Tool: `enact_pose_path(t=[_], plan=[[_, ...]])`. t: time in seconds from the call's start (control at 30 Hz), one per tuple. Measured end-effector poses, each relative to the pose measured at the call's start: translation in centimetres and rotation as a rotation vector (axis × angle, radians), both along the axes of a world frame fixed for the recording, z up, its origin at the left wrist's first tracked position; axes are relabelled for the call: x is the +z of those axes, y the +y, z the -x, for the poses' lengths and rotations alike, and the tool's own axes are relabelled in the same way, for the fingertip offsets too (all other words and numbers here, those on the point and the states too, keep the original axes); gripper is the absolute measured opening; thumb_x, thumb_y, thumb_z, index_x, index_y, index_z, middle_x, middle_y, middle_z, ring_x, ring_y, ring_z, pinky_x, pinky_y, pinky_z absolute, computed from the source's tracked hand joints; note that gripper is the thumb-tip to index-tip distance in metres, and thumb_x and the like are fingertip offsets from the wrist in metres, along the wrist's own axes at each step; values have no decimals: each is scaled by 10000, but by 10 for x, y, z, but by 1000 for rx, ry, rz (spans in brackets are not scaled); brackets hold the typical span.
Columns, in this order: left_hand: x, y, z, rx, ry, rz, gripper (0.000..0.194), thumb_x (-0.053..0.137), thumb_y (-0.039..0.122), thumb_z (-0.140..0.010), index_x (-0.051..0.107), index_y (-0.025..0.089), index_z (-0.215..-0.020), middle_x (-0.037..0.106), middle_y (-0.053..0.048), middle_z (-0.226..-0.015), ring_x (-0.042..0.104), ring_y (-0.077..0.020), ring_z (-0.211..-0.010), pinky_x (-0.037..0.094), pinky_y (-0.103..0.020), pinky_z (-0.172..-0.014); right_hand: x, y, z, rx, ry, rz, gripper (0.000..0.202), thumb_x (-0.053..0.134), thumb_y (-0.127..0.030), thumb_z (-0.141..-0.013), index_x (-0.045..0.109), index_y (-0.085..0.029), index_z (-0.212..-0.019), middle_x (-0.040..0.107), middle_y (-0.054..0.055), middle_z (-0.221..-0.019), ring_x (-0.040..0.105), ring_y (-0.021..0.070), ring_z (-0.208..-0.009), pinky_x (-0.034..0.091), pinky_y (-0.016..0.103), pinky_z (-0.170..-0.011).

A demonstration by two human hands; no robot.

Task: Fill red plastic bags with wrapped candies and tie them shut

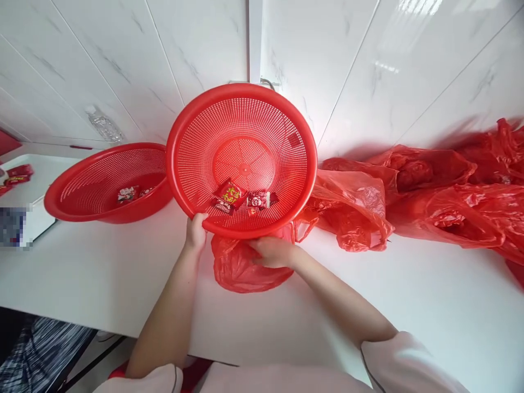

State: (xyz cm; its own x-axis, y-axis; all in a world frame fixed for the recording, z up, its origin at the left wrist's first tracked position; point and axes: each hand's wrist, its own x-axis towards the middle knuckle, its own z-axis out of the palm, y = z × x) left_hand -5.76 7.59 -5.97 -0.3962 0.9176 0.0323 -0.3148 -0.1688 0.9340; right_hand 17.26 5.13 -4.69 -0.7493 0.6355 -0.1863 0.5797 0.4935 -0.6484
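Note:
A round red mesh basket (241, 114) is tilted toward me, with several small red packets (231, 195) low inside it. My left hand (197, 230) grips its lower left rim, thumb over the edge. Beneath the basket, a red plastic bag (241, 273) lies on the white table. My right hand (272, 252) is at the bag's opening just under the basket's rim; its fingertips are partly hidden by the bag, and whether they pinch it is unclear.
A second red basket (102, 214) with a few packets stands at the left. Several filled red bags (438, 213) line the wall on the right. A clear bottle (104, 124) is at the back left. A white tray (41, 164) sits at far left on the white table (429, 305).

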Motion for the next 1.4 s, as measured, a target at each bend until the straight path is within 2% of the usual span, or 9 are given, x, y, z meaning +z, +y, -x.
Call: enact_pose_path(t=[0.13,0.27,0.37,0.53,0.73,0.9,1.03,1.27,1.4], plan=[[-2,1,0,-20,-26,73,339,608,269,-642,667,157,-956,697,-37,-881,650,-238,-820,521,-307,-671,28,0,-23,153,31,4,452,634,-262,-829,602,-161,-1269,577,132,-1345,592,278,-1151,491,366,-948],[-2,1,-2,-1,14,86,335,609,275,-635,658,155,-944,690,-36,-860,650,-237,-804,509,-306,-663,42,9,-33,-23,295,-178,253,429,-212,-964,643,-192,-1098,690,65,-1051,650,162,-920,503,291,-845],[-2,-2,-7,-37,32,95,335,620,288,-647,660,155,-952,691,-39,-879,652,-241,-827,511,-312,-690,36,15,-27,-230,301,-359,249,414,-252,-982,593,-184,-1140,658,98,-1076,645,186,-938,502,313,-838],[-4,-11,-26,-140,14,96,353,627,311,-685,664,153,-998,700,-59,-979,652,-257,-913,516,-344,-790,14,17,-14,-369,-43,-494,322,442,-362,-975,567,-156,-1189,604,183,-1205,572,291,-1112,488,420,-903],[-4,-12,-32,-127,1,89,300,603,291,-704,669,147,-958,700,-60,-948,652,-240,-857,522,-346,-781,19,18,-22,-150,4,-409,430,459,-489,-955,624,-144,-1150,607,174,-1162,603,274,-1043,474,449,-928],[-4,-9,-25,-110,9,33,302,591,285,-706,662,149,-967,693,-56,-963,647,-239,-890,517,-333,-789,46,17,-39,35,374,-234,220,530,-196,-929,655,-191,-1110,678,75,-1062,640,172,-955,501,319,-868],[-5,-9,-25,-93,33,37,329,584,284,-712,661,137,-997,691,-74,-985,647,-255,-919,521,-342,-782,58,11,-42,61,435,-88,237,550,-232,-923,648,-199,-1136,716,41,-1011,668,155,-890,522,302,-830],[-7,-13,-34,-135,37,93,354,576,323,-743,662,137,-1032,696,-87,-1000,655,-275,-932,530,-371,-788,44,9,-30,-83,384,-279,240,470,-146,-932,658,-190,-1074,697,75,-1053,655,187,-969,507,331,-884],[-3,-20,-46,-166,100,63,397,589,318,-780,644,165,-1143,682,-85,-1129,633,-282,-1042,511,-378,-874,39,9,-24,-100,472,-284,323,434,-207,-968,559,-197,-1266,611,98,-1263,582,194,-1165,452,362,-1021]])
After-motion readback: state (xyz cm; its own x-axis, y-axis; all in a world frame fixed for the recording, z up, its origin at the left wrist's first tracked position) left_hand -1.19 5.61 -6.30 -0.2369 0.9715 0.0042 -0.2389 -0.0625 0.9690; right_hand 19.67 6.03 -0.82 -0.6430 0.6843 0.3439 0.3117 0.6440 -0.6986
